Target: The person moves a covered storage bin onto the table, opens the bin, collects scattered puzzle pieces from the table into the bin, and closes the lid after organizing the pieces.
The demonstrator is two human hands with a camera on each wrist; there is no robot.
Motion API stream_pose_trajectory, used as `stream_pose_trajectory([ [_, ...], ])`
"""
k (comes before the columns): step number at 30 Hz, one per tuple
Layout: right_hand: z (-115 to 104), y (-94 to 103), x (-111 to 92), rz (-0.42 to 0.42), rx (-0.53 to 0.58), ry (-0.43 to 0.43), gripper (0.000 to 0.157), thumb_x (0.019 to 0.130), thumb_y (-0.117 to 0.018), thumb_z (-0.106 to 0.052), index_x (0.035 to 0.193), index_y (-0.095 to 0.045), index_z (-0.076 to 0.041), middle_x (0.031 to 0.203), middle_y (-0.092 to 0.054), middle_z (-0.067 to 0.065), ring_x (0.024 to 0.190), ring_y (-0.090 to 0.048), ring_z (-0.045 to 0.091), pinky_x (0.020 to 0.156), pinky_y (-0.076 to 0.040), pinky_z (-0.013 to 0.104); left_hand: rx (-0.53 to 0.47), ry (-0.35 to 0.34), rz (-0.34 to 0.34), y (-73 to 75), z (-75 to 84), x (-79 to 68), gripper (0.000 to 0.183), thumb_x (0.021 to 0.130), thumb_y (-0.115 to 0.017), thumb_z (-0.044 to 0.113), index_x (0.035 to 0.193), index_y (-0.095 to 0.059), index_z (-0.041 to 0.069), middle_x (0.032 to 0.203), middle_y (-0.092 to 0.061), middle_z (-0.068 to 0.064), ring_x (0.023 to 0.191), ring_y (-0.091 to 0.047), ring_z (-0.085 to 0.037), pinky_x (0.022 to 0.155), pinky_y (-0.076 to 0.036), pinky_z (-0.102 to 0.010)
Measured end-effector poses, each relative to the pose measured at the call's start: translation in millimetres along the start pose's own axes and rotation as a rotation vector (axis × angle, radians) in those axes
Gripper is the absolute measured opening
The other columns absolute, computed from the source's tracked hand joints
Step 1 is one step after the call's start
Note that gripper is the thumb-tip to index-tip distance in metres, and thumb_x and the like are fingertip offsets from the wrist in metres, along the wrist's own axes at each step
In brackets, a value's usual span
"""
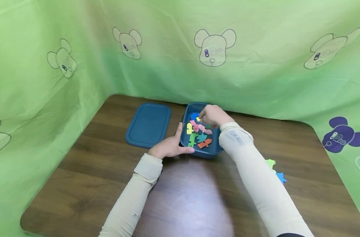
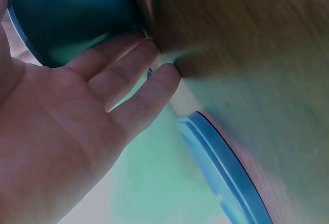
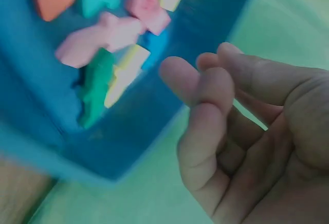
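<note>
A blue plastic box (image 1: 210,152) holds several colourful foam puzzle pieces. My left hand (image 1: 171,147) rests against its left side and near corner, the fingers stretched along the wall and the thumb at the front. In the left wrist view the straight fingers lie beside the box wall (image 2: 72,13). My right hand (image 1: 214,116) hovers over the box's far right part. Its fingers are loosely bent, with nothing between them in the right wrist view. Below the fingertips lie a yellow piece (image 3: 126,75), a green piece (image 3: 95,88) and a pink piece (image 3: 97,39).
A flat blue lid (image 1: 149,125) lies on the wooden table (image 1: 88,184) to the left of the box. Light green and blue pieces (image 1: 280,177) show on the right, partly behind my right forearm. A green cloth (image 1: 174,65) with bear prints hangs along the table's back.
</note>
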State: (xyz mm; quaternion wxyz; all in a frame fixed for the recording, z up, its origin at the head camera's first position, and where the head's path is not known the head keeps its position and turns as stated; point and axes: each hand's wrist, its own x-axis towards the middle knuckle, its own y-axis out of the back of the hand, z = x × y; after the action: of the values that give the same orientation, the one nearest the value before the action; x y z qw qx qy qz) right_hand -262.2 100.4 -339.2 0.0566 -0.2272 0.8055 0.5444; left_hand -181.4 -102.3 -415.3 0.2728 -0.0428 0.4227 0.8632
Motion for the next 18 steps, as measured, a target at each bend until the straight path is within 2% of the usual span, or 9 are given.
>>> stream_pose_trajectory([
  [5, 14, 16.5, -30, 0.067, 0.040, 0.009, 0.029, 0.095, -0.057, -0.013, 0.122, -0.063, -0.006, 0.108, -0.063, 0.014, 0.063, -0.061, 0.024, 0.059, -0.051, 0.034, 0.009, 0.001, 0.004, -1.8, 1.2, -0.5, 0.115, 0.079, -0.057, 0.069, 0.146, 0.025, 0.024, 0.137, -0.047, -0.019, 0.107, -0.057, -0.025, 0.088, -0.044, -0.039],
  [8, 30, 20.4, -53, 0.078, 0.062, 0.055, 0.031, 0.094, -0.060, -0.014, 0.124, -0.062, -0.008, 0.099, -0.066, 0.011, 0.061, -0.060, 0.024, 0.061, -0.049, 0.035, -0.006, 0.007, 0.010, -4.2, 2.0, -1.6, 0.116, 0.079, -0.059, 0.068, 0.147, 0.023, 0.022, 0.138, -0.045, -0.020, 0.106, -0.057, -0.026, 0.088, -0.044, -0.040],
  [13, 74, 16.2, -96, 0.148, 0.053, 0.123, 0.029, 0.091, -0.063, -0.015, 0.119, -0.064, -0.008, 0.098, -0.067, 0.009, 0.061, -0.060, 0.018, 0.064, -0.048, 0.036, -0.017, 0.009, 0.009, -5.7, 2.5, -4.1, 0.117, 0.078, -0.060, 0.067, 0.148, 0.023, 0.023, 0.124, -0.056, -0.021, 0.088, -0.061, -0.022, 0.077, -0.047, -0.038],
  [15, 96, 13.4, -117, 0.188, 0.039, 0.111, 0.025, 0.091, -0.064, -0.016, 0.114, -0.066, -0.007, 0.098, -0.067, 0.008, 0.059, -0.060, 0.016, 0.064, -0.048, 0.036, -0.005, 0.005, 0.006, -5.2, 3.2, -4.5, 0.117, 0.078, -0.059, 0.069, 0.148, 0.023, 0.023, 0.119, -0.058, -0.021, 0.083, -0.061, -0.020, 0.075, -0.047, -0.037],
  [18, 129, 5.6, -148, 0.212, 0.021, 0.067, 0.017, 0.090, -0.065, -0.017, 0.104, -0.067, -0.007, 0.090, -0.067, 0.005, 0.058, -0.058, 0.014, 0.063, -0.047, 0.036, 0.012, -0.005, -0.007, -4.5, 4.9, -4.1, 0.118, 0.077, -0.057, 0.071, 0.147, 0.024, 0.023, 0.108, -0.062, -0.019, 0.077, -0.061, -0.020, 0.071, -0.047, -0.036],
])
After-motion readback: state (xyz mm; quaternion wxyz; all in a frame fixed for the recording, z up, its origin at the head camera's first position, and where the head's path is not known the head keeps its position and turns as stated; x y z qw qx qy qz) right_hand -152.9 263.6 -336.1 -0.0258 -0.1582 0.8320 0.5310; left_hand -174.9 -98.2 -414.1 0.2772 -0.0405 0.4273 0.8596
